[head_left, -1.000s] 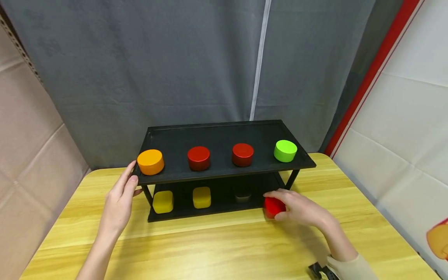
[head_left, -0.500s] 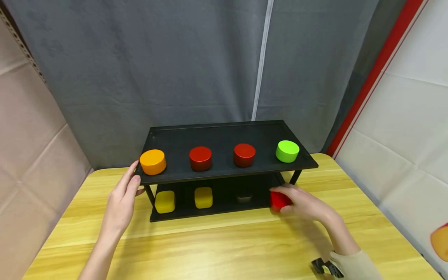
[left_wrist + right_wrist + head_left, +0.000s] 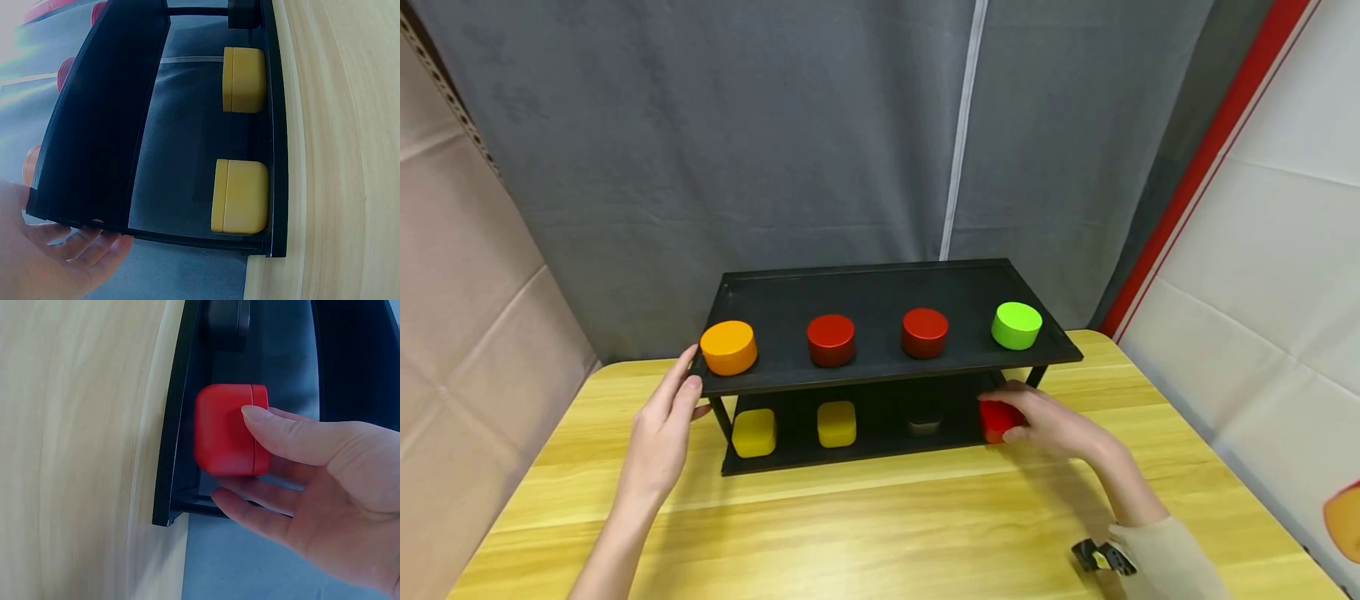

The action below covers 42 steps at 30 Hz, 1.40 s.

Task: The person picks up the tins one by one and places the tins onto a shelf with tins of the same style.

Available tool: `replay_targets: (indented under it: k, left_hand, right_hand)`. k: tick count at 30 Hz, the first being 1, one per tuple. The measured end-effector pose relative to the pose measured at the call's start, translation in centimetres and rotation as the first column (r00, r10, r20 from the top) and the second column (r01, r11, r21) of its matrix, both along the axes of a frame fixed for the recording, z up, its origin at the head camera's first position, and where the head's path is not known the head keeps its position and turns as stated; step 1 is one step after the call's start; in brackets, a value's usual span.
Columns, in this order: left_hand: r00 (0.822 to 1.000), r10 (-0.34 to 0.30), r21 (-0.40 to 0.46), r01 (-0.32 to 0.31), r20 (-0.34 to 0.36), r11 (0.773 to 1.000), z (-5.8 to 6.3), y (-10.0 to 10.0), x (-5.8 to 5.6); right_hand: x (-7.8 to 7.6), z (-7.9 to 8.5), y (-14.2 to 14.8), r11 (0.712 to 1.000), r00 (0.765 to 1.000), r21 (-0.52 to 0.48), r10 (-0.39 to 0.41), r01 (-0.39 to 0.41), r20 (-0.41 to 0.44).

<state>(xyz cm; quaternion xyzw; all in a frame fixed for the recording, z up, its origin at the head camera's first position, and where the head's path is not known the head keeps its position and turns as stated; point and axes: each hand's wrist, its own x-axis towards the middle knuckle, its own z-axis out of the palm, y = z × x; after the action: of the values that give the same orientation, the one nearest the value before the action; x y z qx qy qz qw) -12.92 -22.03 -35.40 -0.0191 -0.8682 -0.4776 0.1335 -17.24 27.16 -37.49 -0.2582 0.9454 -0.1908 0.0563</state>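
Note:
My right hand (image 3: pixel 1060 425) pinches a small red lidded box (image 3: pixel 225 431) with rounded corners, thumb on its lid side and fingers round the other side. The box is at the right end of the black two-tier rack's lower shelf (image 3: pixel 880 448), just inside its front edge in the right wrist view. My left hand (image 3: pixel 658 433) grips the left front corner of the upper shelf (image 3: pixel 865 292), fingertips under its edge in the left wrist view. Two yellow lidded boxes (image 3: pixel 754 433) and a dark box (image 3: pixel 923 427) stand on the lower shelf.
On the upper shelf stand an orange round tin (image 3: pixel 728 348), two dark red round tins (image 3: pixel 831 340) and a bright green one (image 3: pixel 1017 326). The rack stands on a wooden table (image 3: pixel 880 533), before a grey curtain (image 3: pixel 775 150). White panels (image 3: pixel 1285 292) rise at the right.
My right hand has carried the red box back and slightly right, from in front of the rack onto the lower shelf's right end. My left hand keeps its hold on the corner.

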Motion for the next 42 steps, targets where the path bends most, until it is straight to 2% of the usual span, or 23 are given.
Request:
replay_targets:
  k: [5,12,33,42]
  left_hand:
    - [1.0,0.0,0.004,0.0,0.004,1.0,0.0,0.1,0.0]
    - [1.0,-0.001,-0.003,0.001,-0.007,1.0,-0.1,0.1,0.1]
    - [1.0,-0.002,0.003,0.002,-0.001,1.0,0.0,0.1,0.0]
    - [1.0,-0.003,0.003,0.003,0.0,1.0,0.0,0.0,0.0]
  right_hand:
    - [-0.5,-0.1,0.1,1.0,0.999,-0.005,0.014,-0.015,-0.044]
    - [-1.2,-0.4,0.3,0.999,0.999,-0.005,-0.034,0.034,-0.009]
    - [-2.3,-1.2,0.0,1.0,0.999,0.015,-0.024,0.025,-0.033]
    - [-2.3,-1.0,-0.2,0.999,0.999,0.032,-0.012,0.013,-0.034]
